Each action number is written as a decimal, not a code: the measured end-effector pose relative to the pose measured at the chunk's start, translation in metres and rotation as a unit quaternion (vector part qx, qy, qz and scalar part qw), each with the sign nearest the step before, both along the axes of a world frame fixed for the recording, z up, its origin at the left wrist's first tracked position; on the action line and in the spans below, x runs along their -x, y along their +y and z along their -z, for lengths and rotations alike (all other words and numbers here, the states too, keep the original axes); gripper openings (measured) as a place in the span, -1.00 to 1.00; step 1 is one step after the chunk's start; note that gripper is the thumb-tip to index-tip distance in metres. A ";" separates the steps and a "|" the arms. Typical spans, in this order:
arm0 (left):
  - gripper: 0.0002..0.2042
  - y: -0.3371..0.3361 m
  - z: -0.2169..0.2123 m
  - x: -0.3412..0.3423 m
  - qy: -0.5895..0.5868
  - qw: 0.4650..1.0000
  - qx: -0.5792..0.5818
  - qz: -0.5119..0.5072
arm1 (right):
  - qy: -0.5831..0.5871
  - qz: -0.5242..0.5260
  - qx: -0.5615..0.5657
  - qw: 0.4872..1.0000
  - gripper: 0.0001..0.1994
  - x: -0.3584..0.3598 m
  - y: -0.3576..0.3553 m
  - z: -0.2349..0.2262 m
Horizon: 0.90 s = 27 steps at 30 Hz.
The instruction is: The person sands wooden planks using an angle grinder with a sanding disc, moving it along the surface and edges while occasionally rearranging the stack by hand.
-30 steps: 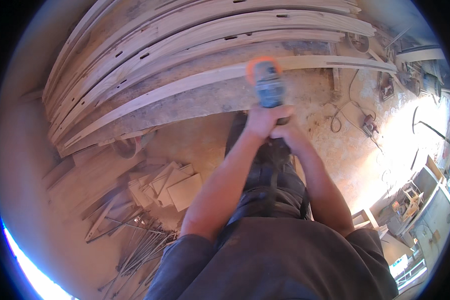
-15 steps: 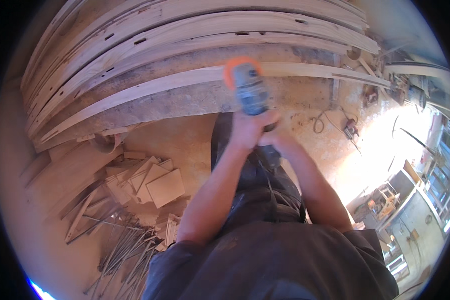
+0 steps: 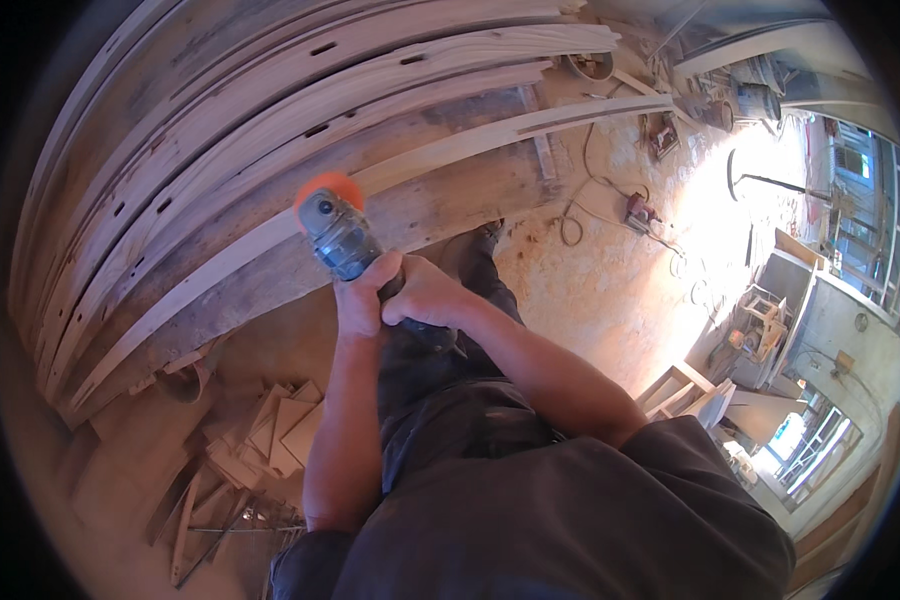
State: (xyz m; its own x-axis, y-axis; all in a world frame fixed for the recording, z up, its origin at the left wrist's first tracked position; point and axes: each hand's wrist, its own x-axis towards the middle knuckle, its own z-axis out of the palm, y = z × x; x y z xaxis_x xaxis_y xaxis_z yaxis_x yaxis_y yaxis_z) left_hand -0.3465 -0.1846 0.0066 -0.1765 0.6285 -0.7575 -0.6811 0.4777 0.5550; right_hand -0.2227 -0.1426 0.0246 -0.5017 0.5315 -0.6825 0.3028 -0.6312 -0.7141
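Both my hands grip a grey angle grinder (image 3: 338,235) with an orange disc at its head. My left hand (image 3: 358,298) wraps the body from the left. My right hand (image 3: 425,297) closes over the rear of the body from the right. The orange disc rests on or just above a long curved wooden plank (image 3: 220,268) that lies on a wooden bench. Whether the disc touches the wood cannot be told. More curved planks (image 3: 270,110) with small slots are stacked behind it.
Wood offcuts (image 3: 270,440) and thin strips lie on the dusty floor at the lower left, beside a small round pot (image 3: 185,380). A cable (image 3: 580,215) and small power tools (image 3: 638,210) lie on the floor to the right. Wooden frames (image 3: 690,395) stand further right.
The grinder and both hands have moved left along the curved plank. The view has swung with them, showing more of the sunlit floor at the right.
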 end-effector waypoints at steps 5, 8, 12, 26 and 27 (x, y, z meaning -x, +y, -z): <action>-0.81 0.028 -0.004 -0.053 0.020 0.996 0.035 0.081 | -0.025 -0.003 0.002 1.000 -0.61 -0.064 0.012 0.023; -0.78 0.048 0.011 -0.108 0.013 0.994 0.034 0.102 | -0.003 0.024 0.017 1.000 -0.64 -0.120 0.034 0.013; -0.67 0.097 -0.006 -0.191 -0.016 0.986 0.003 0.166 | -0.037 0.133 -0.055 0.989 -0.62 -0.207 0.047 0.031; -0.70 0.076 0.004 -0.181 0.022 0.990 -0.005 0.137 | 0.001 0.072 -0.004 0.997 -0.64 -0.193 0.051 0.015; -0.71 0.061 0.002 -0.156 0.025 0.994 -0.007 0.103 | -0.006 0.021 0.005 1.000 -0.62 -0.165 0.055 -0.003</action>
State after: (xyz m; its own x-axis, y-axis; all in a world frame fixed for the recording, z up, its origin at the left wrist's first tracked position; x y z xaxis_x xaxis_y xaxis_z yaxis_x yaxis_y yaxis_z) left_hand -0.1904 -0.1239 0.0043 -0.0804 0.6654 -0.7421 -0.5414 0.5960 0.5930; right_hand -0.0578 -0.0879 0.0280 -0.4709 0.5453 -0.6935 0.2837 -0.6507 -0.7043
